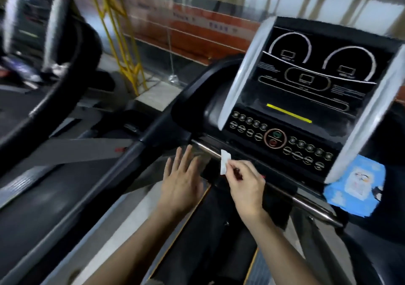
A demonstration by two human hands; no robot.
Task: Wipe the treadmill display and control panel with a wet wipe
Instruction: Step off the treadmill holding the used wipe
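My right hand (245, 184) pinches the folded wet wipe (224, 162) just below the control panel (282, 142), left hand (182, 181) open; display (306, 74) and panel appear not yet wiped.

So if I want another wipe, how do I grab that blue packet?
Probably take the blue wipes packet by its near left edge, coming from the left with the open left hand. It lies flat against the console's right side, so that edge looks most exposed. The right hand already pinches a wet wipe.
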